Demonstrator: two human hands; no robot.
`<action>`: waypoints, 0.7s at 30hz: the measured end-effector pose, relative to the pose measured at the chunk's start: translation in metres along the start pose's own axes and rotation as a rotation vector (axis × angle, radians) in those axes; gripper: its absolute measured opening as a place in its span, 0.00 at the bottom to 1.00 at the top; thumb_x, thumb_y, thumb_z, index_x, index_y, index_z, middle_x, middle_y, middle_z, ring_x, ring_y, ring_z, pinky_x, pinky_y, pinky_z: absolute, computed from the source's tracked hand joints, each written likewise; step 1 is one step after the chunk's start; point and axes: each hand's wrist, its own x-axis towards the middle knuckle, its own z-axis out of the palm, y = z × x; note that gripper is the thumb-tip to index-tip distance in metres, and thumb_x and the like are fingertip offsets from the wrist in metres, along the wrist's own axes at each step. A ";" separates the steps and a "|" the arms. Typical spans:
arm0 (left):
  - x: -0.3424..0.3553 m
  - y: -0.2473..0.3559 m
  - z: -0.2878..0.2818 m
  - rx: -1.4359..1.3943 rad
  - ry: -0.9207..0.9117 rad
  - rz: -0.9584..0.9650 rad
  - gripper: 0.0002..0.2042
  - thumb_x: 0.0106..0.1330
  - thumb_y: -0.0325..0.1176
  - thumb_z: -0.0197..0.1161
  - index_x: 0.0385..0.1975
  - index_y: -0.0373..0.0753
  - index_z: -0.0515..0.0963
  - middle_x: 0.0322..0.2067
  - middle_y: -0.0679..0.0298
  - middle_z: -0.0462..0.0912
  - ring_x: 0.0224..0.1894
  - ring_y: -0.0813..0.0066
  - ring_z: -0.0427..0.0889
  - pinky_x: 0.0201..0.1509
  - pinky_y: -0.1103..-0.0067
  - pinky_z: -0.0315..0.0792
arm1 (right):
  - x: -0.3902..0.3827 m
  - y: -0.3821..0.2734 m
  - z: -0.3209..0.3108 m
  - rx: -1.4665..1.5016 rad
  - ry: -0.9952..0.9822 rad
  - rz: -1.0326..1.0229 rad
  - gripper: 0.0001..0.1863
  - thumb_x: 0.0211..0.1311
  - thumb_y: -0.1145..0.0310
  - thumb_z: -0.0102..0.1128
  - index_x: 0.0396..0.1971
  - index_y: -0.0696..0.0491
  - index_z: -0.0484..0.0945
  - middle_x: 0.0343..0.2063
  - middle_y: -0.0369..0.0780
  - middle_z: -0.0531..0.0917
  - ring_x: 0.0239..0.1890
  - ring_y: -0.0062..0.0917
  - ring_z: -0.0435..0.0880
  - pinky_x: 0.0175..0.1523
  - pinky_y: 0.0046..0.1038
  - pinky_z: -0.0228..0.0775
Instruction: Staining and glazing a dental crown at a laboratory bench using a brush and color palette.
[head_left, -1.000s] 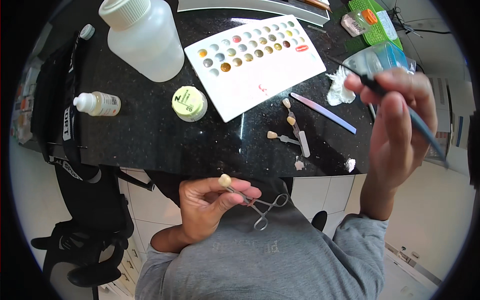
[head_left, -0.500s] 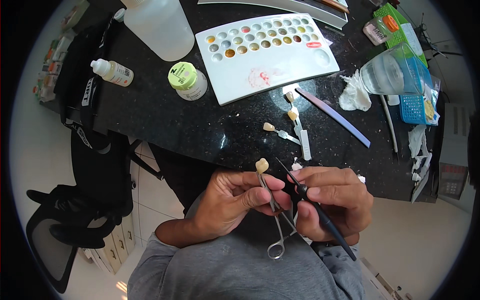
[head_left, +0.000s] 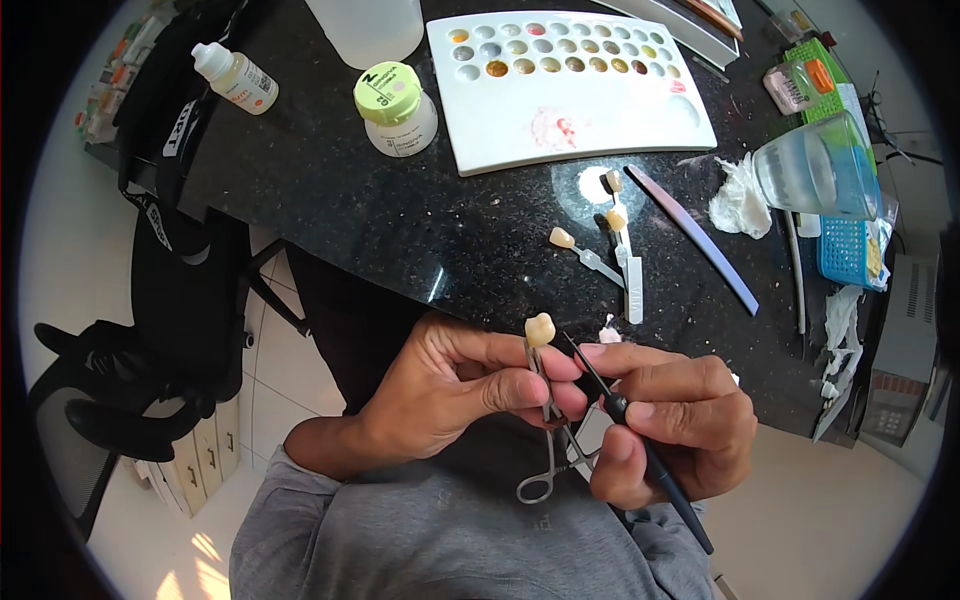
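Two hands work at the lower centre of the frame, each gripping one instrument. The left hand [head_left: 450, 385] is closed around scissor-handled metal forceps [head_left: 550, 450], thumb and fingers pressing the shanks from either side. The tooth-shaped crown [head_left: 540, 330] sits upright at the forceps' upper end, just left of centre; this mounting presumably keeps the fingertips off its surface and leaves its top and sides accessible. The forceps' finger rings hang free below the grip.

The right hand [head_left: 690, 425] is closed in a pen-type hold on a slender black instrument [head_left: 617, 406], thumb opposed to the fingers near the bulge, probably for fine control. The tip points to the upper left and stands just beside the crown, apparently not touching it.

At upper centre, the white palette [head_left: 500, 130] faces its colour wells upward, likely for easy access. Tooth-shaped shade tabs [head_left: 633, 290] lie fanned right of centre, perhaps for comparison. The glass of clear liquid [head_left: 800, 185] stands beside crumpled white tissue [head_left: 740, 200] at upper right, an arrangement suited to rinsing and wiping.
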 end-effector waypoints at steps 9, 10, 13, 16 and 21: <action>0.002 -0.004 -0.001 0.090 0.015 0.089 0.10 0.62 0.23 0.59 0.42 0.28 0.77 0.37 0.51 0.82 0.42 0.68 0.83 0.45 0.78 0.80 | -0.002 0.004 0.000 0.020 -0.031 -0.066 0.15 0.39 0.82 0.71 0.28 0.61 0.73 0.23 0.45 0.79 0.33 0.43 0.85 0.35 0.33 0.82; 0.002 -0.005 -0.001 0.084 0.011 0.097 0.09 0.62 0.23 0.59 0.41 0.28 0.77 0.37 0.51 0.82 0.42 0.68 0.83 0.45 0.78 0.80 | -0.002 0.004 0.000 0.020 -0.030 -0.066 0.15 0.39 0.82 0.71 0.28 0.61 0.73 0.23 0.45 0.79 0.33 0.43 0.85 0.35 0.33 0.82; 0.002 -0.007 -0.002 0.085 0.009 0.111 0.09 0.62 0.23 0.59 0.41 0.28 0.78 0.37 0.50 0.82 0.42 0.69 0.83 0.45 0.78 0.80 | -0.002 0.005 0.001 0.020 -0.021 -0.076 0.15 0.40 0.81 0.72 0.29 0.61 0.74 0.23 0.45 0.79 0.33 0.44 0.85 0.35 0.33 0.82; 0.002 -0.008 -0.003 0.089 0.007 0.114 0.09 0.62 0.23 0.59 0.41 0.28 0.78 0.36 0.51 0.82 0.41 0.69 0.83 0.45 0.78 0.80 | -0.001 0.004 0.000 0.030 -0.037 -0.067 0.15 0.39 0.81 0.73 0.28 0.61 0.74 0.23 0.45 0.80 0.33 0.43 0.85 0.35 0.33 0.82; 0.001 -0.006 -0.002 0.093 0.011 0.111 0.09 0.62 0.23 0.59 0.40 0.28 0.78 0.36 0.51 0.82 0.41 0.69 0.83 0.46 0.78 0.80 | 0.000 0.003 0.002 0.010 -0.018 -0.051 0.15 0.39 0.80 0.73 0.26 0.61 0.75 0.22 0.44 0.80 0.32 0.43 0.85 0.35 0.33 0.83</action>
